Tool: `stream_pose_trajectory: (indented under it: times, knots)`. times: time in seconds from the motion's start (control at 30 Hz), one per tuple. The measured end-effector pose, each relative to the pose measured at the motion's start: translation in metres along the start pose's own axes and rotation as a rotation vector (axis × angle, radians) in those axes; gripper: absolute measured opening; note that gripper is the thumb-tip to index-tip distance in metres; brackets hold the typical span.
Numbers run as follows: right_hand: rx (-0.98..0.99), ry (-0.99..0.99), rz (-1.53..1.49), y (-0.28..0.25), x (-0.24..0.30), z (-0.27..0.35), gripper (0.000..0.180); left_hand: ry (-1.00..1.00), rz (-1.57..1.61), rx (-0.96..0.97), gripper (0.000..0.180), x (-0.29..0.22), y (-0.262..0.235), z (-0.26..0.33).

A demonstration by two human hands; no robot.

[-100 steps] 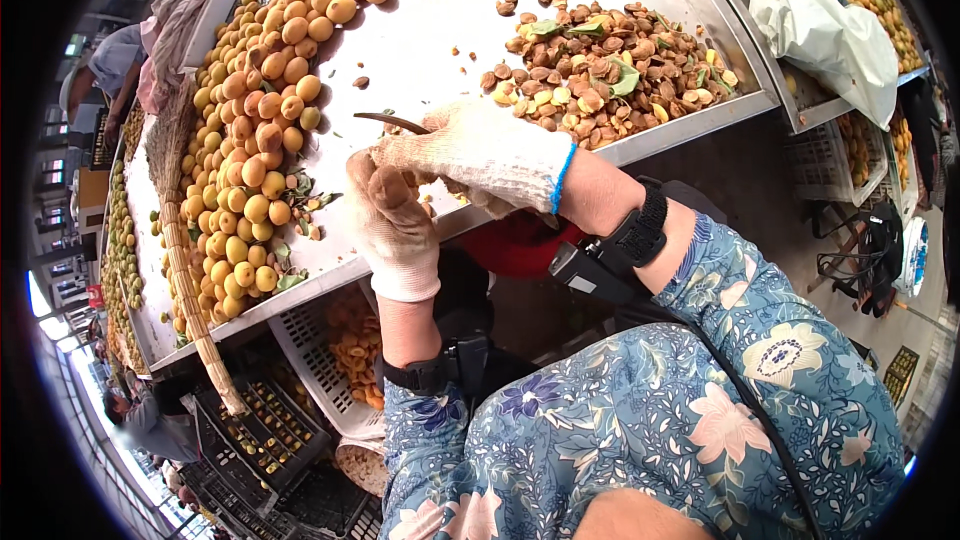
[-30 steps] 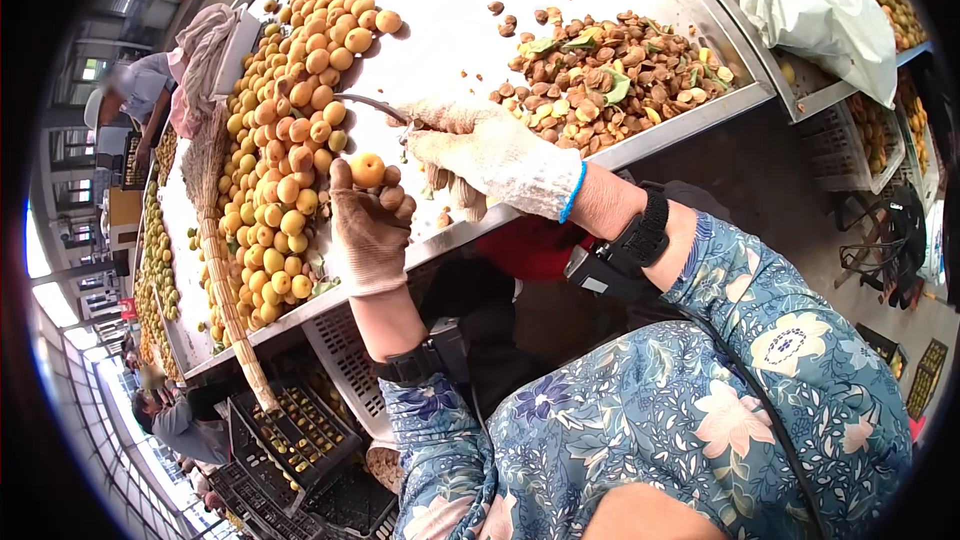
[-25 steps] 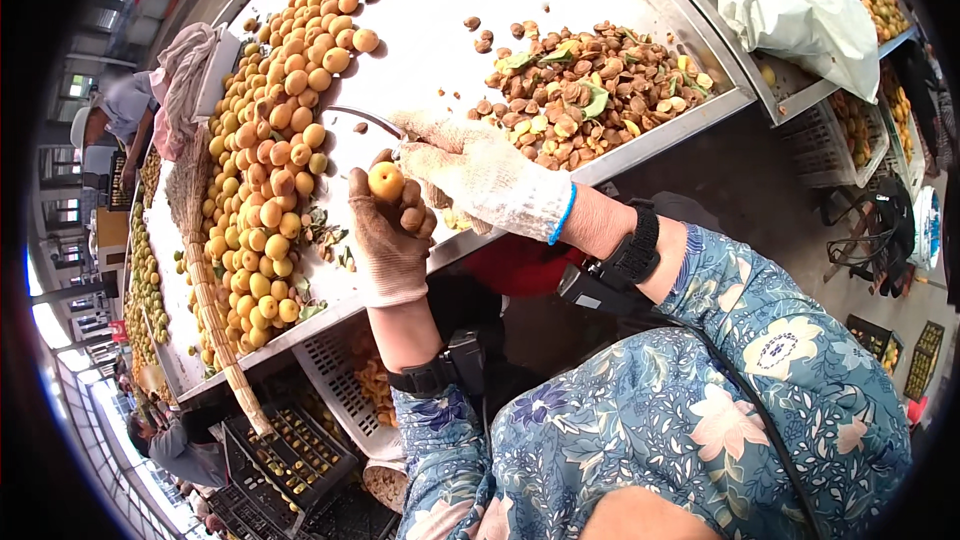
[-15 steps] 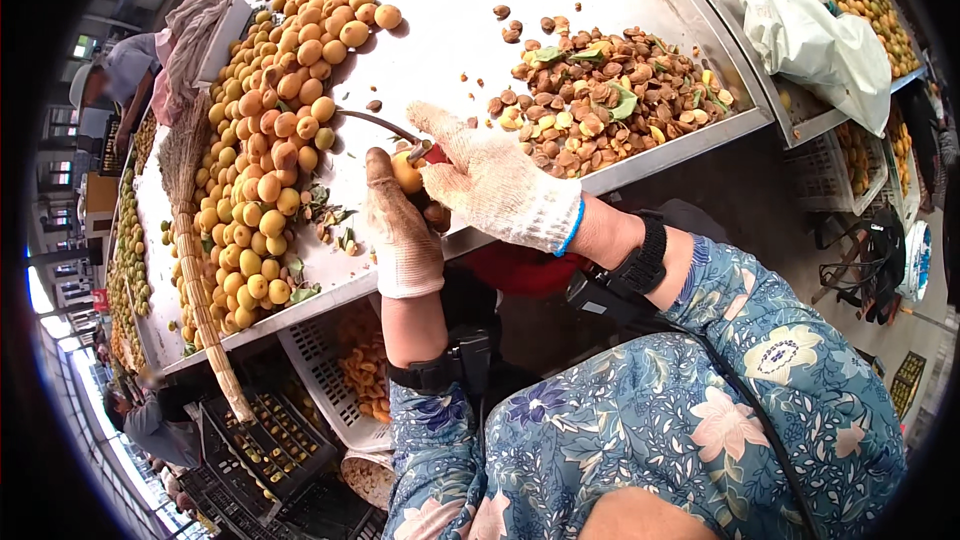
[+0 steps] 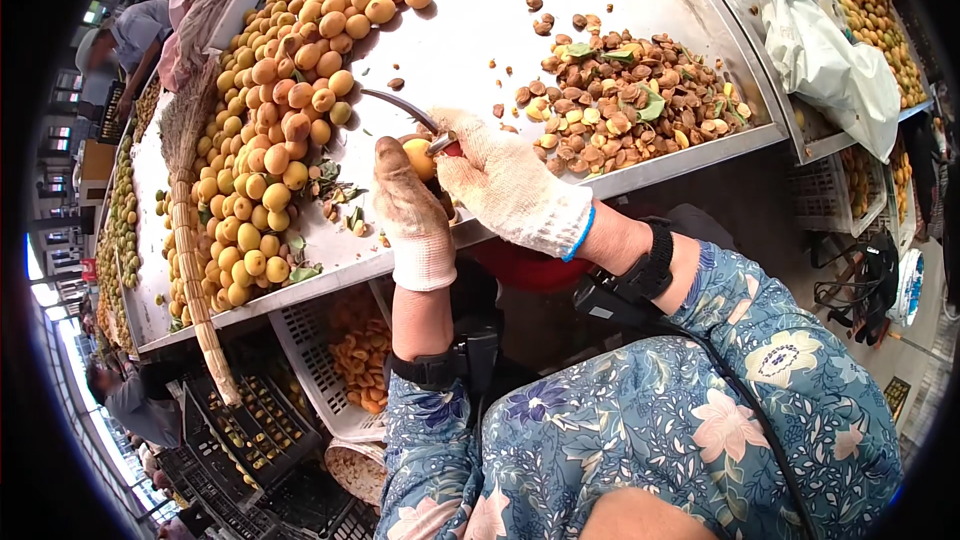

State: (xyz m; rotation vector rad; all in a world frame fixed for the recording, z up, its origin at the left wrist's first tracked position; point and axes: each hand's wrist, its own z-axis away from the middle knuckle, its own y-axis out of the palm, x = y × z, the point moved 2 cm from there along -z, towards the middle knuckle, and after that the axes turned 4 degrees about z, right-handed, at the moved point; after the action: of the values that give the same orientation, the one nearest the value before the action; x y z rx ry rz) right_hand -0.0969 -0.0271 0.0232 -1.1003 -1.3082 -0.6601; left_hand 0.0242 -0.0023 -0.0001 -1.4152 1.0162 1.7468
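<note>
My left hand (image 5: pixel 411 208), in a stained knit glove, is closed around a yellow-orange apricot (image 5: pixel 419 157) above the table's front edge. My right hand (image 5: pixel 508 180), gloved too, grips a red-handled tool (image 5: pixel 402 106) with a long curved metal blade. A shorter metal part of it meets the apricot's right side; the curved blade points away to the far left. Most of the handle is hidden in the right glove. Left of my hands lies a long heap of whole apricots (image 5: pixel 265 160). Beyond my right hand is a pile of brown apricot stones (image 5: pixel 625 105) with some leaves.
A straw broom (image 5: pixel 188 245) lies across the table's left side. Beneath the metal table (image 5: pixel 460 20) stands a white crate (image 5: pixel 300 340) holding orange apricot pieces (image 5: pixel 362 360); black trays (image 5: pixel 250 430) sit beside it. A white sack (image 5: pixel 830 70) lies at right. People work at far left.
My view has shifted slightly, moving the table contents rightward. The tool has turned a little in my right hand, and its short metal part now sits against the apricot's side.
</note>
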Motion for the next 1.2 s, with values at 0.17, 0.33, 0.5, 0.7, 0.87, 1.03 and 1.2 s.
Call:
stream_pose_trajectory:
  times: [0.17,0.33,0.5,0.7,0.87,1.03,1.2]
  knots:
    - [-0.138,-0.191,0.264,0.008,-0.004,0.009,0.044,0.188,0.033,0.013,0.053,0.004,0.003,0.005]
    - [-0.199,-0.229,0.332,0.008,-0.003,0.012,0.037,0.442,-0.301,-0.030,0.051,0.001,0.004,0.007]
    - [-0.218,-0.256,0.380,0.009,-0.008,0.013,0.037,0.521,-0.433,-0.058,0.053,-0.007,0.008,0.010]
    - [0.319,0.428,-0.261,-0.008,0.022,0.011,0.022,0.177,0.071,0.019,0.049,0.000,-0.003,0.007]
    - [0.475,0.517,-0.651,-0.022,0.012,0.015,0.030,-0.201,0.368,0.115,0.052,-0.012,-0.008,-0.002]
    - [0.124,0.025,0.027,-0.001,0.001,0.005,0.051,-0.117,0.264,-0.086,0.063,-0.002,-0.007,-0.005]
    - [0.031,-0.027,0.311,0.003,0.005,0.016,0.055,-0.028,0.252,-0.007,0.067,-0.002,-0.004,-0.006]
